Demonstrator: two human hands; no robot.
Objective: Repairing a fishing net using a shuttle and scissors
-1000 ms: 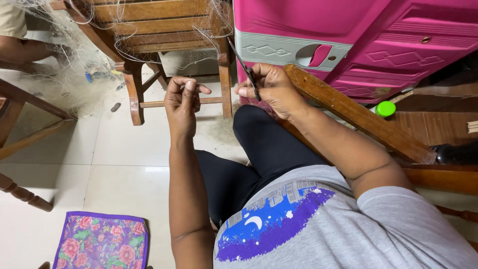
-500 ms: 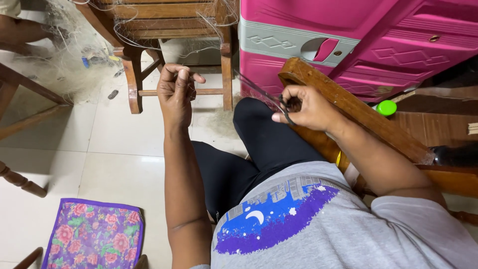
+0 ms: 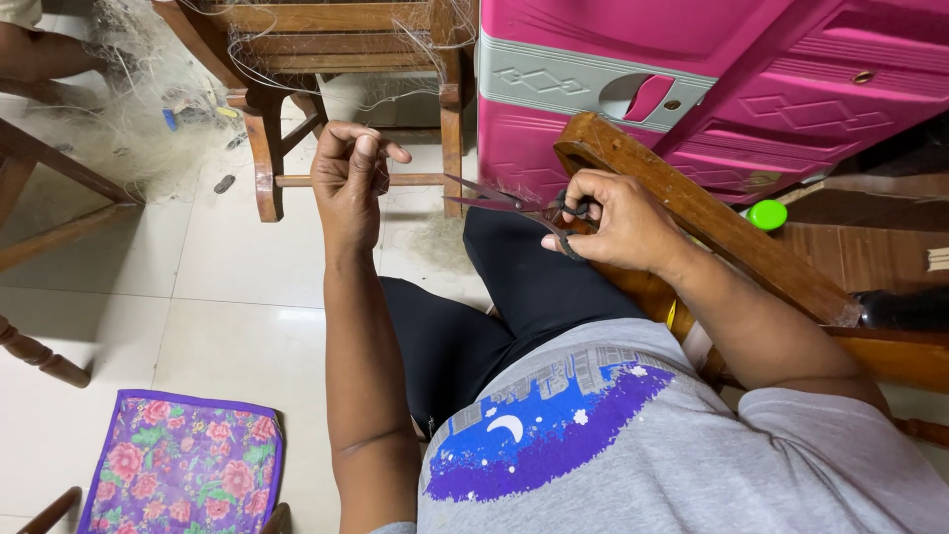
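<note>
Seated over the tiled floor [image 3: 227, 247] before a wooden chair [image 3: 346, 59] draped with fishing net [image 3: 138, 119], the person's left hand [image 3: 348, 178] pinches something too fine to see, fingers closed, while the right hand [image 3: 608, 222] grips scissors [image 3: 514, 203] above the lap, blades parted, long axis pointing left toward that hand.

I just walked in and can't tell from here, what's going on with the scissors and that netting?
A seated person holds a pair of scissors in the right hand, blades open and pointing toward the left hand. The left hand is raised with fingers pinched together, apparently on a fine strand too thin to make out. Ahead, pale fishing net is draped over a wooden chair and heaped on the tiled floor. A pink plastic cabinet stands to the right.
</note>
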